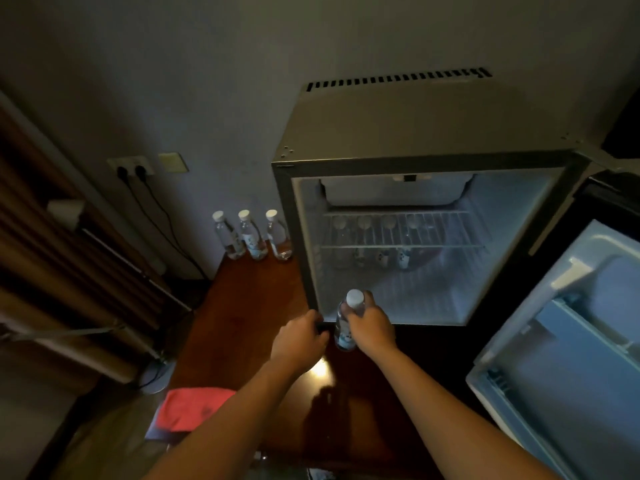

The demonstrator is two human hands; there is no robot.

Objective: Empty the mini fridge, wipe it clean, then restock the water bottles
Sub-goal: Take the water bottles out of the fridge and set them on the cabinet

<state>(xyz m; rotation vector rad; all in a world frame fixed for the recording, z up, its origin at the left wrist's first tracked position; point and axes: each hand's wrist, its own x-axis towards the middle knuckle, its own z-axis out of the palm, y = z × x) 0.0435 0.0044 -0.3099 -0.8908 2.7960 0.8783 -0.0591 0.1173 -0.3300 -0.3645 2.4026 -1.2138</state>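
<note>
The mini fridge (398,133) stands open on a dark wooden table (249,306), its door (571,341) swung out to the right. Several water bottles (381,258) stand in a row at the back of the lit interior, under a wire shelf (401,233). My right hand (372,329) grips a clear bottle with a white cap (346,323) by its neck, just at the fridge's front lower edge. My left hand (299,341) hovers beside it with fingers curled, holding nothing. Three more bottles (252,237) stand on the table left of the fridge.
A red cloth (194,407) lies at the table's near left edge. Wall sockets (131,166) with two black cables sit on the wall at the left. Wooden slats and a lamp base (156,375) fill the left side.
</note>
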